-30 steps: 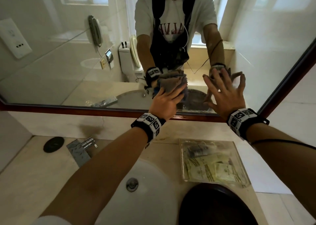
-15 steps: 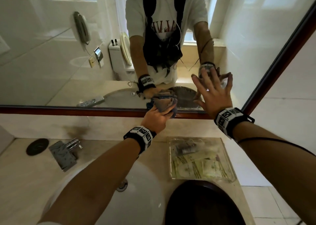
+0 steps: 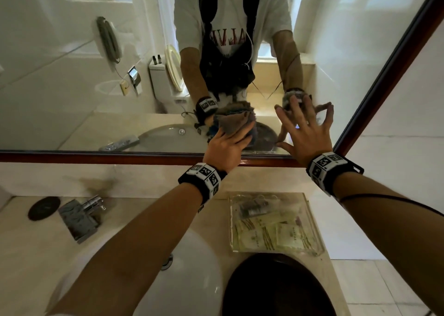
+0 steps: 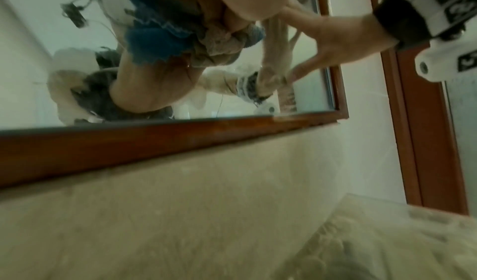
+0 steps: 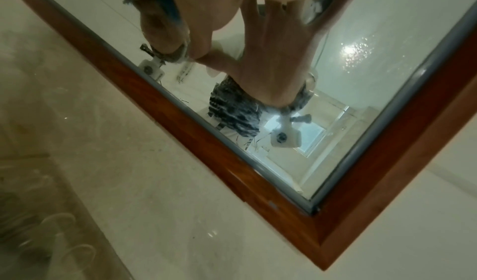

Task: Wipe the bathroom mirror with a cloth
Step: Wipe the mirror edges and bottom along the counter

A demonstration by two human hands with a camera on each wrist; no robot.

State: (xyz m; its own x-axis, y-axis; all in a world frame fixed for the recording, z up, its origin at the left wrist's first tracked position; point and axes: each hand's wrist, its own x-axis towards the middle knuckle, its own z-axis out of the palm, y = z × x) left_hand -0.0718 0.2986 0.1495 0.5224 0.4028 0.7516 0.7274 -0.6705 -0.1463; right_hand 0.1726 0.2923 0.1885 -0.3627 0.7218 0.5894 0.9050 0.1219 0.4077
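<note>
Mirror (image 3: 72, 75) fills the upper frame, wood-edged, above the sink (image 3: 192, 279); a clear tray (image 3: 310, 219) of sachets lies at lower right. Wiping is in hand, judged partway, along the lower edge at centre. Left hand (image 3: 224, 151) grips the bunched cloth (image 3: 236, 121) against the glass; right hand (image 3: 306, 133) is spread wide, fingertips on the glass, holding nothing. Next move likely calls for steady pressure and a sweep across unwiped glass. Against half a second ago, the cloth sits higher above the frame; the right hand is unchanged.
</note>
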